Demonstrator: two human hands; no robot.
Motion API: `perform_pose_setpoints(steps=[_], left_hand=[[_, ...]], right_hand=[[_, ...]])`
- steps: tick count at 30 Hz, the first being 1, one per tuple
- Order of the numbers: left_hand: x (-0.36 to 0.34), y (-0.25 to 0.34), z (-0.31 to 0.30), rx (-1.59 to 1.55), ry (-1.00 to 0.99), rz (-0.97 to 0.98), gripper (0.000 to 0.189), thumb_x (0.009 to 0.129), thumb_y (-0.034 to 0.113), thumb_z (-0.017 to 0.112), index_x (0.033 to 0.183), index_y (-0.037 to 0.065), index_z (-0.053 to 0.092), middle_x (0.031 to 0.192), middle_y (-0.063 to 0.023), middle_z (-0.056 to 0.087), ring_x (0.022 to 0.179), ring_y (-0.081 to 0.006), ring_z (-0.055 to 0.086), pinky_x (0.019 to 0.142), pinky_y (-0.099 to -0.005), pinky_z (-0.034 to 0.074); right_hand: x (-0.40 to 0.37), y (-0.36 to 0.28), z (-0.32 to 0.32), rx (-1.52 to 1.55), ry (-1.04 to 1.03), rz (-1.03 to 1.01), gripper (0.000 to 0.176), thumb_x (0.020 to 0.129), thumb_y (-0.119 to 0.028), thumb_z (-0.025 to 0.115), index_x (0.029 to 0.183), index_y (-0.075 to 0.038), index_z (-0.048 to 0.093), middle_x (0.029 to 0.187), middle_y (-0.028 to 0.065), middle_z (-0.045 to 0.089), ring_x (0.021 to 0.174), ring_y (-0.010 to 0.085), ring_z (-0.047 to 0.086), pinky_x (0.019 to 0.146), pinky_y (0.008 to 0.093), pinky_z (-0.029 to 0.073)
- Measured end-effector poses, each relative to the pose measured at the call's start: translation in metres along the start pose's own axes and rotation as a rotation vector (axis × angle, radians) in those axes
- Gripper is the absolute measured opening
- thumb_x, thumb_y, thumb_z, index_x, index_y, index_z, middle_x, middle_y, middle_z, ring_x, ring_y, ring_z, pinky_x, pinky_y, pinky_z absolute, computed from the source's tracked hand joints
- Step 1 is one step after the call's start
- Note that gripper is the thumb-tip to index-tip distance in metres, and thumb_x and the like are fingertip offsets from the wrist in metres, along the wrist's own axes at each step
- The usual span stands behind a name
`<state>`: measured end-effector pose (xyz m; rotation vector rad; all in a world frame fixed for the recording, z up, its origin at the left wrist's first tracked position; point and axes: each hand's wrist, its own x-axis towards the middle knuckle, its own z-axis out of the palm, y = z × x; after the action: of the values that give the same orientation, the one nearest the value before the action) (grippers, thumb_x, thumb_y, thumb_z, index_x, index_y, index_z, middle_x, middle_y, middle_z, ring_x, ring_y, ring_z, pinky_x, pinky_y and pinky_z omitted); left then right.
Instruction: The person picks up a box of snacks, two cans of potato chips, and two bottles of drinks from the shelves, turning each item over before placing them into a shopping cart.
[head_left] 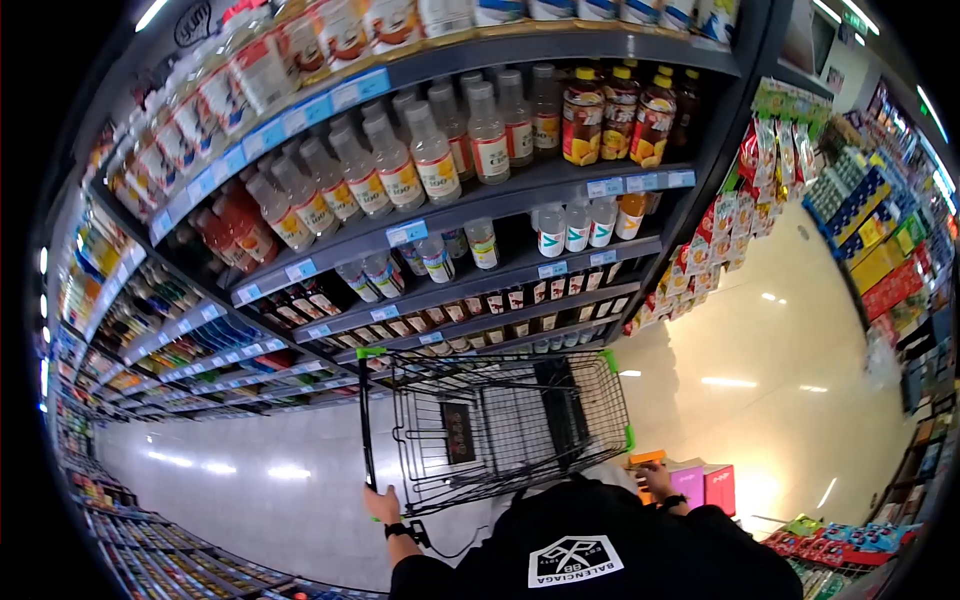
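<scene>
At the lower left, my left hand (382, 505) is wrapped round the near end of the black handle (366, 430) of a shopping cart. The cart (510, 430) is black wire with green corner pieces, stands sideways in front of me, and its basket shows no goods. Out to the right, my right hand (657, 482) has its fingers closed at an orange box (648, 458); part of the grip is hidden. Beside that hand stand a purple box (687, 487) and a red box (719, 489). A dark band is on each wrist.
Shelves (560, 200) beyond the cart hold clear bottles (434, 165), dark drink bottles (652, 120) and blue price tags. Hanging snack packets (700, 240) line the shelf end. Shiny floor (760, 340) runs to the right, with stacked goods (870, 240) at the far side.
</scene>
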<state>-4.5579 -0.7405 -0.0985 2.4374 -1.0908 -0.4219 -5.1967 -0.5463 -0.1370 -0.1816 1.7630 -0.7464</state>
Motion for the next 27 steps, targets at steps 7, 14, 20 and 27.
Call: perform_pose_setpoints(steps=[7, 14, 20, 27], left_hand=[[-0.053, 0.033, 0.007, 0.340, -0.032, -0.075, 0.096, 0.071, 0.033, 0.081, 0.146, -0.005, 0.036, 0.155, -0.0303, 0.024, 0.140, -0.0425, 0.034, 0.114, -0.0456, 0.032], [-0.133, 0.021, 0.046, -0.184, -0.380, -0.161, 0.060, 0.081, 0.026, 0.074, 0.133, 0.003, 0.054, 0.116, -0.0108, 0.063, 0.109, -0.0250, 0.059, 0.083, -0.0366, 0.047], [-0.215, 0.063, 0.038, -0.498, -0.783, -0.477, 0.059, 0.089, 0.026, 0.068, 0.140, 0.008, 0.046, 0.125, -0.0088, 0.063, 0.107, -0.0249, 0.065, 0.087, -0.0390, 0.047], [-0.258, 0.076, 0.043, -0.340, -0.654, -0.388, 0.062, 0.087, 0.028, 0.069, 0.140, 0.003, 0.048, 0.119, -0.0156, 0.064, 0.103, -0.0259, 0.066, 0.087, -0.0416, 0.049]], right_hand=[[0.060, -0.029, -0.050, 0.040, 0.085, -0.044, 0.033, 0.089, -0.018, 0.059, 0.117, -0.001, 0.060, 0.088, 0.0118, 0.069, 0.064, 0.0212, 0.067, 0.052, 0.0326, 0.052], [0.158, -0.154, -0.063, -0.220, 0.024, -0.560, 0.021, 0.083, -0.018, 0.067, 0.095, -0.001, 0.069, 0.076, 0.0107, 0.066, 0.061, 0.0200, 0.063, 0.061, 0.0342, 0.051], [0.113, -0.419, -0.032, -0.094, 0.154, -1.213, 0.040, 0.087, -0.015, 0.065, 0.123, 0.000, 0.058, 0.103, 0.0170, 0.069, 0.094, 0.0297, 0.067, 0.081, 0.0368, 0.052], [0.112, -0.594, -0.005, -0.372, 0.590, -1.200, 0.061, 0.083, -0.033, 0.071, 0.133, -0.004, 0.050, 0.139, 0.0201, 0.051, 0.116, 0.0392, 0.058, 0.095, 0.0460, 0.051]])
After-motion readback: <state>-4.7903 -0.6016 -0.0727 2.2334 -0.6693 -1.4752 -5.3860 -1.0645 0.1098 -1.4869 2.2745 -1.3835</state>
